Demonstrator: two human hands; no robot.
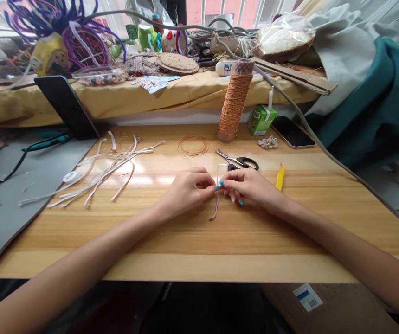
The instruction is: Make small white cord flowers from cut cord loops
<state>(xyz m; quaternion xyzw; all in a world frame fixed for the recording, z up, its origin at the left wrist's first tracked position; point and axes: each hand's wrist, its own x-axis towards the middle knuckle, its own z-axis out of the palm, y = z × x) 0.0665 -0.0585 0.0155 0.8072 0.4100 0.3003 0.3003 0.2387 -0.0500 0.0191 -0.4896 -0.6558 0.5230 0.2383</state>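
My left hand (193, 188) and my right hand (250, 185) meet over the middle of the wooden board, fingertips almost touching. Both pinch a thin white cord (215, 209) between thumb and forefinger. One end of the cord hangs toward me onto the wood, and another part loops up behind the fingers. Whatever knot or fold lies at the fingertips is too small to make out. Scissors with black handles (247, 162) lie just behind my right hand, partly covered by it. To the right of that hand is a yellow cutter (280, 177).
Several loose white cords (107, 169) lie on the left, by a round white tag (69, 176). Farther back are a coil of thin orange string (193, 146), a tall orange string spool (234, 104), a green drink carton (262, 119), a beaded piece (267, 142) and phones (292, 131).
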